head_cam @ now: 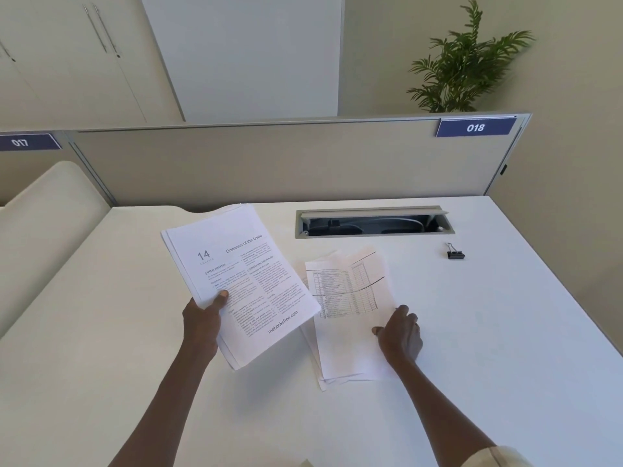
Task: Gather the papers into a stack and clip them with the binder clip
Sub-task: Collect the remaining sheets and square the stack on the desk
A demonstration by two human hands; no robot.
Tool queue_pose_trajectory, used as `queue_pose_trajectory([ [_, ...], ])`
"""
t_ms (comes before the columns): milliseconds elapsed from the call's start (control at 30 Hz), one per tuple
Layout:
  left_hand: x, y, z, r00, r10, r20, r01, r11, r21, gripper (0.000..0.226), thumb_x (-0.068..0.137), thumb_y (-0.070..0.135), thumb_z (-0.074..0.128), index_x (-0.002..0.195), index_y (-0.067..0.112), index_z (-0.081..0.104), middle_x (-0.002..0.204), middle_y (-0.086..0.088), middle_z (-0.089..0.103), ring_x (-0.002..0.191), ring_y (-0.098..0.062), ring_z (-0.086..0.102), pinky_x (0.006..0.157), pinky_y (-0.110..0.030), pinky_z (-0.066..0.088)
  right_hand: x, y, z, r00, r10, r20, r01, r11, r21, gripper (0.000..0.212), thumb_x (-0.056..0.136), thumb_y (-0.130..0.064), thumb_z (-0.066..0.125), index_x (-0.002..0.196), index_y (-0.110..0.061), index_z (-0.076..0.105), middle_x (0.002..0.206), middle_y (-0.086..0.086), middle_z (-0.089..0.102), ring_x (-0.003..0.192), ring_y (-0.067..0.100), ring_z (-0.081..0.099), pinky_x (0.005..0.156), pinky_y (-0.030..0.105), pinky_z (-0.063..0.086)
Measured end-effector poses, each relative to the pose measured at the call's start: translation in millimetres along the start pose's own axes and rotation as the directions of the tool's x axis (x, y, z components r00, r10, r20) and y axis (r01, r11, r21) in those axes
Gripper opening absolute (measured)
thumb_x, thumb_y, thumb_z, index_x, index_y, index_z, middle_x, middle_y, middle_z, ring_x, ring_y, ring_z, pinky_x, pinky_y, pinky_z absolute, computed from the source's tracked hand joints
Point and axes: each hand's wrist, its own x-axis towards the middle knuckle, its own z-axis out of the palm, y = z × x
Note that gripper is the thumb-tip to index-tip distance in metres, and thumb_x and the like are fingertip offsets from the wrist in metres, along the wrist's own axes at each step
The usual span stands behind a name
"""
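The left hand [202, 326] is holding a thick sheaf of white printed pages [241, 284] above the white desk top [488, 348], thumb lying on the top sheet near its lower left edge and fingers curled underneath, out of sight. The top page is showing a chapter number 14 and the heading "Diseases of the Uvea", and the sheaf is tilting with its far end raised. The right hand [401, 333] is resting on a small loose pile of white sheets with a printed table [347, 315] lying flat on the desk, fingers bent down at the pile's right edge and thumb pointing left across the paper; whether they are pinching the edge I cannot tell. The held sheaf is overlapping the left edge of that pile. The small black binder clip with wire handles [455, 253] is sitting on the desk well apart to the right, near the open grey cable slot [374, 222].
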Motion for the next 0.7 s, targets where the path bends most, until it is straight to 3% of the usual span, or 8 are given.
queue_pose_trajectory([
  [100, -0.6, -0.7, 1.2, 1.000, 0.003, 0.003, -0.003, 1.000, 0.009, 0.031, 0.086, 0.008, 0.072, 0.114, 0.020, 0.066, 0.111, 0.003, 0.072, 0.103, -0.027, 0.068, 0.092, -0.045, 0.052, 3.0, 4.0, -3.8, 0.999, 0.012, -0.048, -0.007, 0.995, 0.101, 0.027, 0.083, -0.012, 0.069, 0.108, -0.008, 0.059, 0.109, 0.012, 0.069, 0.101, 0.034, 0.064, 0.078, 0.036, 0.048],
  [233, -1.7, 0.2, 2.7, 1.000, 0.006, -0.003, -0.006, 1.000, 0.005, 0.032, 0.087, 0.006, 0.071, 0.116, 0.018, 0.064, 0.108, 0.006, 0.071, 0.100, -0.025, 0.067, 0.089, -0.040, 0.051, 5.5, 5.8, -12.3, 0.996, 0.073, -0.051, -0.057, 0.963, 0.263, 0.010, 0.085, -0.015, 0.067, 0.092, -0.013, 0.061, 0.097, 0.010, 0.069, 0.090, 0.034, 0.063, 0.075, 0.034, 0.046],
  [400, -2.4, 1.7, 5.2, 1.000, -0.001, -0.011, 0.001, 1.000, 0.010, 0.032, 0.088, 0.005, 0.069, 0.117, 0.016, 0.063, 0.107, 0.003, 0.070, 0.096, -0.023, 0.066, 0.088, -0.038, 0.050, 12.4, 6.4, -24.3, 0.996, 0.066, -0.056, -0.039, 0.920, 0.391, 0.011, 0.084, -0.014, 0.070, 0.090, -0.009, 0.062, 0.095, 0.011, 0.071, 0.078, 0.028, 0.052, 0.068, 0.030, 0.040],
  [533, -2.2, 0.4, 5.8, 1.000, -0.012, -0.006, 0.013, 1.000, 0.005, 0.031, 0.088, 0.005, 0.070, 0.116, 0.017, 0.064, 0.107, 0.004, 0.071, 0.097, -0.025, 0.067, 0.089, -0.040, 0.051, 13.1, 3.8, -36.1, 0.993, 0.052, -0.103, 0.001, 0.886, 0.463, 0.015, 0.084, -0.016, 0.072, 0.094, -0.006, 0.066, 0.099, 0.014, 0.073, 0.085, 0.032, 0.060, 0.069, 0.030, 0.039],
  [700, -2.5, -0.9, 3.6, 1.000, -0.023, 0.007, 0.023, 1.000, 0.006, 0.032, 0.087, 0.005, 0.070, 0.117, 0.016, 0.064, 0.112, -0.002, 0.070, 0.098, -0.027, 0.067, 0.088, -0.042, 0.051, 12.0, -6.3, -54.3, 0.987, 0.024, -0.158, 0.061, 0.858, 0.510, 0.015, 0.083, -0.017, 0.072, 0.093, -0.007, 0.068, 0.092, 0.012, 0.073, 0.075, 0.027, 0.055, 0.068, 0.029, 0.039],
])
